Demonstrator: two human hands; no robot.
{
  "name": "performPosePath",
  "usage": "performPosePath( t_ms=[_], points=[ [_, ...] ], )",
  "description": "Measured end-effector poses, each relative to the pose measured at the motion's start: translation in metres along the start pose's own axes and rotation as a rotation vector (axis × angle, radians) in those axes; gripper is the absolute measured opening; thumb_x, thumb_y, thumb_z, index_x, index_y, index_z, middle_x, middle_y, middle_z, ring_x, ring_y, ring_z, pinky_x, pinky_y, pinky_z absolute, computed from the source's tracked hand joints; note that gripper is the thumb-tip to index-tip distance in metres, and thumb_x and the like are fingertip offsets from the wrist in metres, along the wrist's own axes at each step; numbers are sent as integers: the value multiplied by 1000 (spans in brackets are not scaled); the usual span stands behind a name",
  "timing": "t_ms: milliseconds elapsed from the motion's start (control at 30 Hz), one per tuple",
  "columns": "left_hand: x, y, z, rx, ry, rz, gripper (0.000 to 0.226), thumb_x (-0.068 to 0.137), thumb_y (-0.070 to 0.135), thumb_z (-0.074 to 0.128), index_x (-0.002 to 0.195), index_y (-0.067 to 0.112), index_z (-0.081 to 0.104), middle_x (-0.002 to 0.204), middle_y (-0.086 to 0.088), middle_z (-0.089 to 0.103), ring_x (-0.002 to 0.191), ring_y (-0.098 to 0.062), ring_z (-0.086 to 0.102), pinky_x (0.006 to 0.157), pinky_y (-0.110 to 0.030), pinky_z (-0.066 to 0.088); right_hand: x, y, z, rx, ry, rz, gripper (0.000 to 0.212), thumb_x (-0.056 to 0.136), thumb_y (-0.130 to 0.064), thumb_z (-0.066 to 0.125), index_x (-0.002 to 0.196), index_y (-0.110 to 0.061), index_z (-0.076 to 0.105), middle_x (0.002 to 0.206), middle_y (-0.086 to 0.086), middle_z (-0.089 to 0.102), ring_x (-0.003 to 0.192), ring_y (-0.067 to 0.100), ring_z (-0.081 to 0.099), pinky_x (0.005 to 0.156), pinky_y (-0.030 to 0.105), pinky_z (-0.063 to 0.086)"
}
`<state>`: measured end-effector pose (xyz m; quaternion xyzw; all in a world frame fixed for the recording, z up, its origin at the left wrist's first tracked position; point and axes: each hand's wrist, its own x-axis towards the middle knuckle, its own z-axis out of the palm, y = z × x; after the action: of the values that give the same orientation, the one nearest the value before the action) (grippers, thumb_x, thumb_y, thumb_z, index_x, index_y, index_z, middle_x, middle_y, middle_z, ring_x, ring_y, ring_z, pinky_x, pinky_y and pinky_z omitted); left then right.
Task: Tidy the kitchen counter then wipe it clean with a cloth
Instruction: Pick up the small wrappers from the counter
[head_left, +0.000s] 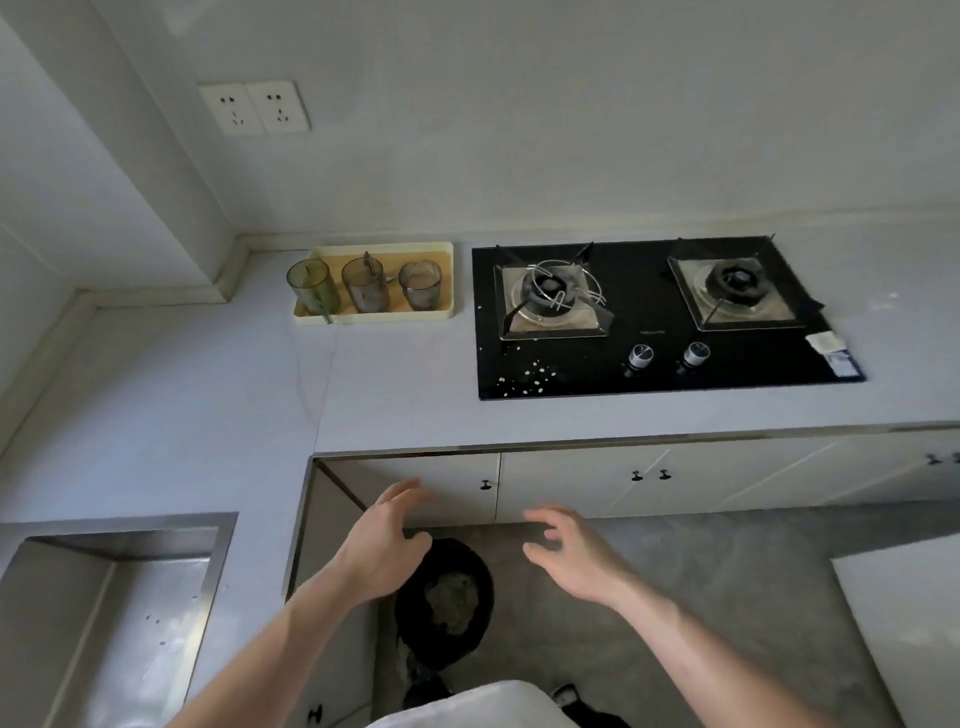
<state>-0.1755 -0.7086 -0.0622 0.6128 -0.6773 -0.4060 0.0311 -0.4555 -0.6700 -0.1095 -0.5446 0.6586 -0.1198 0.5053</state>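
The pale grey L-shaped counter (405, 395) runs along the wall and down the left side. At its back stands a cream tray (447, 306) holding three glass cups (366, 286). White crumbs (535, 376) lie on the front left corner of the black gas hob (660, 371). My left hand (387, 540) and my right hand (569, 551) hover in front of the counter edge, above the floor. Both hold nothing and have spread fingers. No cloth is in view.
A steel sink (119, 613) is set into the counter at lower left. A black bin (447, 603) with rubbish stands on the floor beneath my left hand. Cabinet doors (571, 483) with small knobs run under the counter. Two wall sockets (254, 106) sit above.
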Motion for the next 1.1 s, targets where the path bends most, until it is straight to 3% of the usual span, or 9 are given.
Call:
performPosePath(
  t_ms=[233, 333, 400, 533, 767, 900, 1100],
  points=[
    [11, 108, 35, -7, 18, 182, 60, 84, 18, 58, 140, 37, 51, 159, 19, 30, 135, -10, 47, 104, -29, 45, -52, 31, -86, 84, 161, -68, 48, 96, -29, 65, 143, -28, 54, 153, -16, 35, 122, 7, 54, 95, 13, 42],
    [17, 146, 53, -13, -1, 252, 57, 89, 18, 60, 143, 34, 50, 158, 21, 28, 127, -9, 51, 102, -28, 47, -73, 52, -117, 104, 234, -80, 48, 95, -29, 66, 142, -30, 55, 154, -16, 35, 122, 7, 54, 100, 21, 46],
    [20, 165, 67, 16, -30, 289, 58, 90, 19, 61, 144, 35, 48, 160, 20, 27, 133, -9, 47, 103, -27, 47, -88, 69, -133, 113, 276, -61, 48, 95, -30, 65, 142, -32, 54, 154, -17, 34, 122, 6, 54, 101, 23, 46],
    [35, 196, 84, 54, -102, 362, 59, 88, 23, 61, 142, 41, 47, 160, 22, 26, 139, -9, 42, 110, -30, 42, -106, 98, -166, 122, 366, -30, 46, 95, -30, 65, 141, -34, 54, 154, -18, 35, 123, 6, 54, 94, 14, 40],
    [88, 241, 91, 70, -104, 397, 56, 88, 19, 63, 138, 43, 51, 157, 23, 30, 137, -7, 43, 112, -31, 41, -87, 124, -222, 158, 436, 26, 43, 96, -29, 64, 136, -39, 52, 146, -23, 35, 124, 6, 53, 103, 23, 45],
    [127, 257, 93, 65, -145, 411, 55, 92, 20, 62, 134, 50, 44, 157, 24, 27, 138, -10, 42, 107, -26, 43, -62, 134, -252, 145, 454, 72, 47, 96, -33, 63, 142, -34, 52, 146, -23, 35, 125, 7, 53, 104, 27, 47],
    [183, 286, 88, 73, -178, 416, 54, 93, 21, 65, 138, 43, 45, 157, 20, 27, 138, -12, 43, 106, -25, 42, -33, 143, -304, 132, 489, 122, 49, 97, -36, 61, 144, -36, 49, 157, -17, 32, 128, 5, 48, 102, 23, 43]
  ],
)
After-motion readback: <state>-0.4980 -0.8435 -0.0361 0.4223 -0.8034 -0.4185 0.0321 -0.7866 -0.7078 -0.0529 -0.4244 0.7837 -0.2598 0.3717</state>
